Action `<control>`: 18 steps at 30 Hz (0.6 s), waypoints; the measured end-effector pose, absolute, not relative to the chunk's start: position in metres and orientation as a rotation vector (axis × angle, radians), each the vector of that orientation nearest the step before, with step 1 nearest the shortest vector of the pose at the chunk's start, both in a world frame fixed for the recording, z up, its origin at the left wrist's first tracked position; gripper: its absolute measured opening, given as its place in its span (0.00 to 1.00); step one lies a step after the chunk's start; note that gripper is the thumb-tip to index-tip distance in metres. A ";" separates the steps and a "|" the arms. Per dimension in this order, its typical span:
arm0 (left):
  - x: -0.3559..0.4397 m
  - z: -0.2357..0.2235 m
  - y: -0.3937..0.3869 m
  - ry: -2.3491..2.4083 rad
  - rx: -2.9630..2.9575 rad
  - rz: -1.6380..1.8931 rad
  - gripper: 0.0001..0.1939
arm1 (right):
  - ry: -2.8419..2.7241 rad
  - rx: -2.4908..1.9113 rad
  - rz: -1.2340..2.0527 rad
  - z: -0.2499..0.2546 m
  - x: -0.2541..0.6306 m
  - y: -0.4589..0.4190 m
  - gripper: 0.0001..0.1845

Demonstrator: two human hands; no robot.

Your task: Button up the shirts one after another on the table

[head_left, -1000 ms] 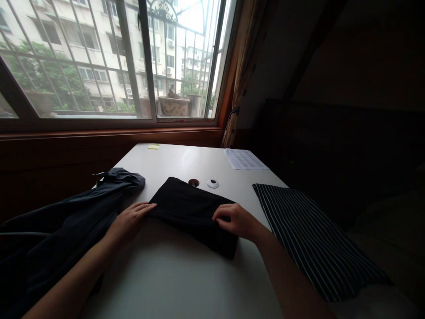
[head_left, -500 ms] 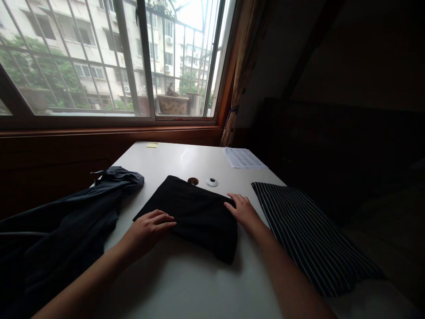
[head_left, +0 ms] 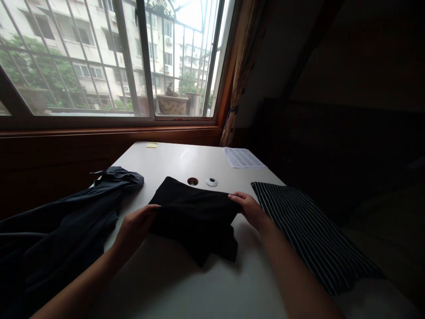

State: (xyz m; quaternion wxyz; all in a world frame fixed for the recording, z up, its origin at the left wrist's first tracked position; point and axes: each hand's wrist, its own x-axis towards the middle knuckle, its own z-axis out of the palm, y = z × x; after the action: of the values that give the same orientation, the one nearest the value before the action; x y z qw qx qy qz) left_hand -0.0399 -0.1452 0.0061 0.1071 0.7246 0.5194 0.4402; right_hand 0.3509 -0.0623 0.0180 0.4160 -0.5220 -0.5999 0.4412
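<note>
The fingers (head_left: 154,206) of the left hand (head_left: 134,226) pinch narrowly on the left side of the black cloth (head_left: 195,206), while those of the right hand (head_left: 249,209) are closed on its right end, near the far corner; I take the two grips, set well apart, to be what holds the fabric stretched between them, with its near part drooping in loose folds toward the white surface (head_left: 159,288); the cloth sits mid-surface in front of the person, presumably because both arms reach it evenly there; a dark garment (head_left: 69,217) lies bunched along the left side and a striped cloth (head_left: 308,230) lies flat along the right, perhaps set aside to leave working room; just beyond the black cloth I see a round hole (head_left: 193,181) and, beside it, a white disc (head_left: 211,182); printed paper (head_left: 245,158) rests near the far right corner.
</note>
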 end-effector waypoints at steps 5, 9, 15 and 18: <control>-0.048 0.004 -0.141 1.645 1.916 1.297 0.17 | -1.317 -1.034 1.257 0.031 0.326 -0.077 0.18; -0.037 -0.005 -0.139 1.355 2.367 1.181 0.28 | -1.248 -0.876 1.482 0.027 0.296 -0.092 0.18; -0.009 0.000 -0.153 1.163 2.786 0.953 0.45 | -1.574 -0.825 1.811 0.033 0.266 -0.120 0.16; -0.006 -0.002 -0.154 1.187 2.754 0.876 0.44 | -1.746 -0.827 1.694 0.036 0.265 -0.118 0.16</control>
State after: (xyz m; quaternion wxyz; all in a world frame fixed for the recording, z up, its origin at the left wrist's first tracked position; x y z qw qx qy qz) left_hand -0.0059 -0.1544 -0.0019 0.0087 0.8815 0.3800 0.2803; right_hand 0.2648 -0.1185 0.0359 0.2821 -0.3087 -0.6519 0.6326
